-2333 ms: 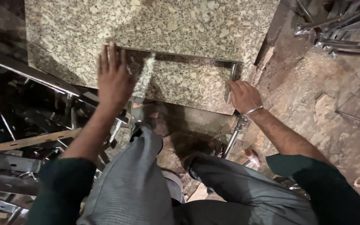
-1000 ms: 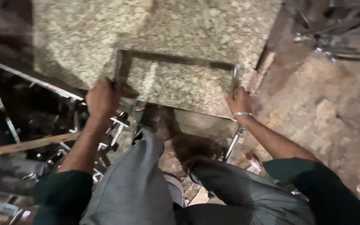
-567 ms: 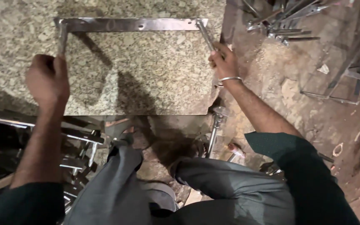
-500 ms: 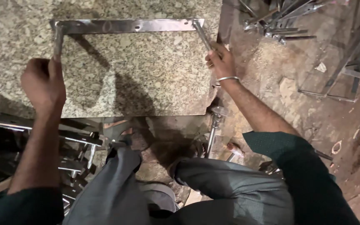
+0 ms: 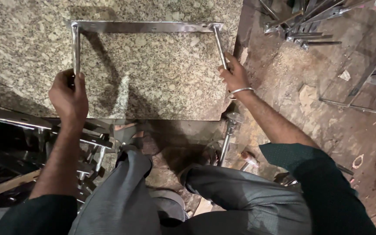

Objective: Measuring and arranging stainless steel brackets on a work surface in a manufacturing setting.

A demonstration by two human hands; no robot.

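Steel U-frame point(image 5: 144, 27) lies flat on granite slab point(image 5: 153, 87), straight ahead of the person, crossbar on the far side, long axis L-to-R. Left hand point(image 5: 68, 93) wraps the left leg; right hand point(image 5: 233, 76) pinches the right leg. Both equally near.

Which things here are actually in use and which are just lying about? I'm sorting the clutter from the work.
In use:
left hand and right hand, each gripping a leg of the steel frame
granite slab under the frame

Lying about:
metal bars at top right
metal pieces at left
wooden strip
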